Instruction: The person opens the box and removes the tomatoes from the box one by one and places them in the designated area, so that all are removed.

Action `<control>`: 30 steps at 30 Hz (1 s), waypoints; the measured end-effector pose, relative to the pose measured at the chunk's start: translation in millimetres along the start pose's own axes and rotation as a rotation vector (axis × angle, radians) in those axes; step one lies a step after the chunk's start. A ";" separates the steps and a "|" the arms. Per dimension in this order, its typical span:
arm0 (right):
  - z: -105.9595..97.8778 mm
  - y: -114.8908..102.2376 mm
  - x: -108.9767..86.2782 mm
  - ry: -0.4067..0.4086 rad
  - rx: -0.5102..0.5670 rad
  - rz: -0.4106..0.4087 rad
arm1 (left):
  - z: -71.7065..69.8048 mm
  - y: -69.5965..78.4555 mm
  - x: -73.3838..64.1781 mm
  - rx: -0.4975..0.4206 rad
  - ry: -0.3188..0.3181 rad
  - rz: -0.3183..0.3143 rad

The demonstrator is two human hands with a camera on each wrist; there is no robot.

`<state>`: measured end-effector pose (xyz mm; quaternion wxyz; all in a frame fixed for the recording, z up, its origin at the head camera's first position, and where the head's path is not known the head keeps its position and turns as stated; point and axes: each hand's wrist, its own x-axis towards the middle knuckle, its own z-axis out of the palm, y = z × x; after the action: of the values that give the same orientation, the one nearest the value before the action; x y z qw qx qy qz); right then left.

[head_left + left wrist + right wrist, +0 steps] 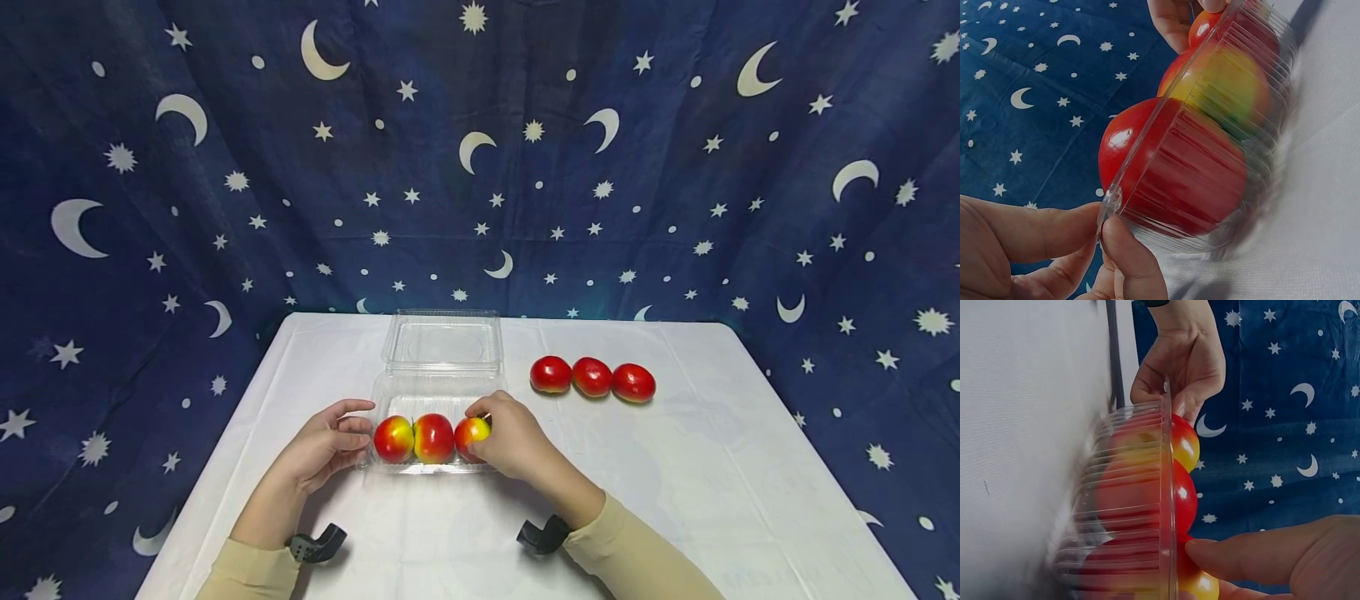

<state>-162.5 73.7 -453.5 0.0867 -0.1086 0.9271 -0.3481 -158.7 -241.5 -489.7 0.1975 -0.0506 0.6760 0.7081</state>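
A clear plastic clamshell container lies with its lid folded back. Three red-and-yellow apples sit in a row along its front: a left apple, a middle apple and a right apple. At the container's left end, my left hand pinches the rim between thumb and finger, plainest in the left wrist view. My right hand grips the right apple, thumb near and fingers behind, with the apple low inside the container wall. The right wrist view shows my thumb against that apple, just above the rim.
To the right of the container, three glossy red fruits stand in a row, the middle one close to both neighbours. A white cloth covers the table. Behind it hangs a dark blue curtain with moons and stars.
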 end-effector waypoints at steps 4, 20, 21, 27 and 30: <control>-2.1 0.8 1.1 -0.019 0.025 0.019 | -0.3 -0.7 0.4 0.000 -0.001 0.002; -2.6 -0.2 -1.5 -0.024 0.001 -0.009 | -0.4 0.3 -0.4 -0.001 -0.001 0.003; -1.6 0.0 -1.8 -0.020 -0.012 -0.014 | -0.4 0.3 -0.5 -0.001 -0.001 0.003; 3.2 0.7 -2.4 0.023 -0.071 -0.044 | -0.5 0.2 -0.6 -0.002 0.001 0.000; 2.4 1.5 -2.5 0.034 -0.077 -0.053 | -0.5 0.1 -0.2 -0.002 0.002 -0.001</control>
<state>-159.7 73.9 -456.1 0.0575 -0.1307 0.9379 -0.3162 -158.6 -242.0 -489.6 0.1972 -0.0522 0.6753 0.7088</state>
